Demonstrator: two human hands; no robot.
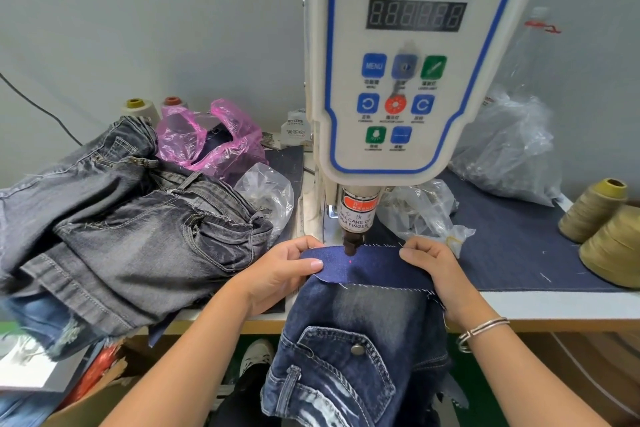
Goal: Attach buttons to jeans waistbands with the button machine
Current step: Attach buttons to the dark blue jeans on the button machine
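Observation:
A white servo button machine [408, 80] stands in the middle, its dark punch head [352, 243] just above a dark blue jeans waistband [374, 269]. A red laser dot shines on the waistband below the punch. My left hand [287, 274] pinches the waistband's left end, thumb on top. Over on the other side, my right hand [436, 270] grips the right end, fingers curled over the edge. The rest of these blue jeans [353, 357] hangs off the table's front edge, with one metal button on a pocket flap.
A pile of grey jeans [121, 229] lies at the left. A pink plastic bag [211, 139] and clear bags [509, 152] of parts sit beside the machine. Thread cones [609, 225] stand at the right on a blue denim mat [519, 246]. A cardboard box [86, 388] sits below left.

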